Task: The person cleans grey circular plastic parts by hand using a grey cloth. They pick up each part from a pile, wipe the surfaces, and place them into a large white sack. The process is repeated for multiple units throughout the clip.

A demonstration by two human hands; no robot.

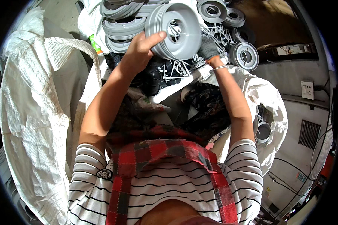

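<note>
Currently clasping a gray ribbed ring (191, 42) in the left hand (139, 50), with the grip closed on its left side, above white pin-like pieces (182, 71). Holding the gloved right hand (207, 48) just beside the ring's right edge; cannot tell the width of that grip.

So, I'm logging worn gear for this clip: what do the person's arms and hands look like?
The left hand is bare. The right hand wears a dark grey glove with an orange cuff, above a silvery bangle. Both forearms are uncovered below short white sleeves with thin black stripes.
</note>
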